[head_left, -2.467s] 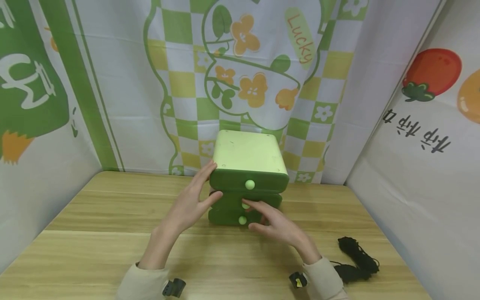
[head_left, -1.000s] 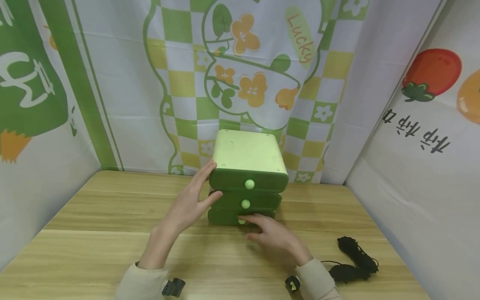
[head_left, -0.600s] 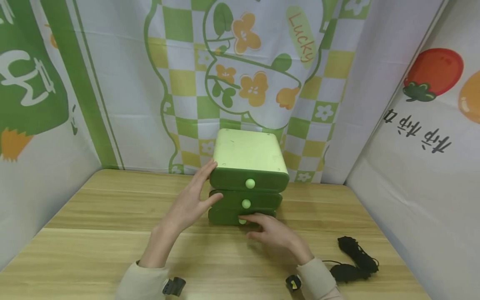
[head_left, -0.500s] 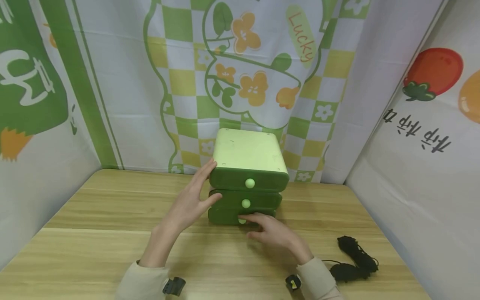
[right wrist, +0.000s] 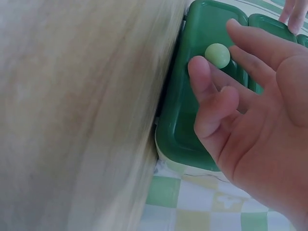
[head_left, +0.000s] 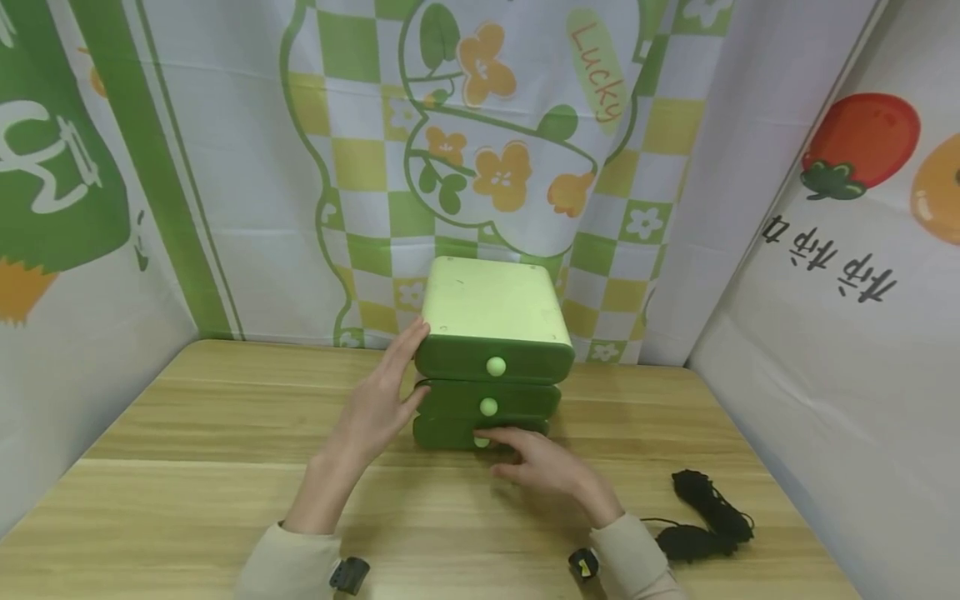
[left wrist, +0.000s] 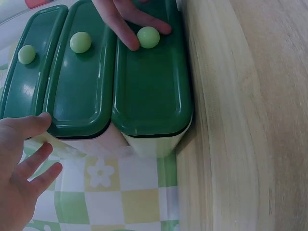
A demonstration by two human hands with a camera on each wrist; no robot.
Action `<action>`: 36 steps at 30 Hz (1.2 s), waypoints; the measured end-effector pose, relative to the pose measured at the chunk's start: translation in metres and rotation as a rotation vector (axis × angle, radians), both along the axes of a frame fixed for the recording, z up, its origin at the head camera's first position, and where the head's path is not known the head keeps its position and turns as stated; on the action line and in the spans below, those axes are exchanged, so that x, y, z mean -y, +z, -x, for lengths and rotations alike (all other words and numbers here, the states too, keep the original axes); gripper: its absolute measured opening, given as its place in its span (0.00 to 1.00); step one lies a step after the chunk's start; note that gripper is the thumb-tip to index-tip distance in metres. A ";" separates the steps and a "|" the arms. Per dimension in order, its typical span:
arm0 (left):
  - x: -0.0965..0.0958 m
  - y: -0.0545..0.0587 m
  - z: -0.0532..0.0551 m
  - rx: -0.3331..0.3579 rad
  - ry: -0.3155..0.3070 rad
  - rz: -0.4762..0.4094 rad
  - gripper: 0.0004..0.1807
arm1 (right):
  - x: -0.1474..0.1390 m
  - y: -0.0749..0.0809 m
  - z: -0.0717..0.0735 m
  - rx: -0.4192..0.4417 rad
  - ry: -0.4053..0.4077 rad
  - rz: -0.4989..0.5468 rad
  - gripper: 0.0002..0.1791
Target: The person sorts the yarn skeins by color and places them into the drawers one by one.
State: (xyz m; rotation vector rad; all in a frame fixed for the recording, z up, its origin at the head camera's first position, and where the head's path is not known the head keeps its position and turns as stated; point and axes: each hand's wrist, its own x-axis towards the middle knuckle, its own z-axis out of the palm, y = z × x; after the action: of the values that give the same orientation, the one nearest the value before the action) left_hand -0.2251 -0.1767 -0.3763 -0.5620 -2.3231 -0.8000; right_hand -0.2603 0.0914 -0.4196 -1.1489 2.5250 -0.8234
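A small chest of drawers [head_left: 495, 300], pale green with dark green fronts, stands at the back of the table. Its three drawer fronts are stacked, each with a round pale green knob. My left hand [head_left: 367, 417] rests against the chest's left side, fingers extended, thumb at the edge of the middle drawer [left wrist: 79, 96]. Fingers of my right hand [head_left: 547, 467] lie above and below the bottom knob [left wrist: 148, 37] and pinch it, partly hiding it in the head view. The bottom drawer [right wrist: 185, 130] sits close against the chest.
A bundle of black cord [head_left: 708, 517] lies on the wooden table [head_left: 187, 500] to the right of my right forearm. A patterned curtain [head_left: 360, 167] hangs right behind the chest. Printed cloth walls close in both sides.
My right hand has moved down from the middle knob to the bottom knob and has stayed there. The left hand has kept its place at the chest's side. No drawer has visibly moved.
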 end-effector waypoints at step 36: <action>-0.002 0.000 0.000 -0.071 0.094 0.076 0.53 | -0.014 0.020 -0.012 0.351 0.123 -0.061 0.28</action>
State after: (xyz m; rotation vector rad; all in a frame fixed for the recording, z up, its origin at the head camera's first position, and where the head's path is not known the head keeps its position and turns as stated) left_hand -0.2251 -0.1747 -0.3763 -0.5014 -2.3042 -0.6401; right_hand -0.2482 0.1053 -0.4001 -1.0262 2.1574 -0.8282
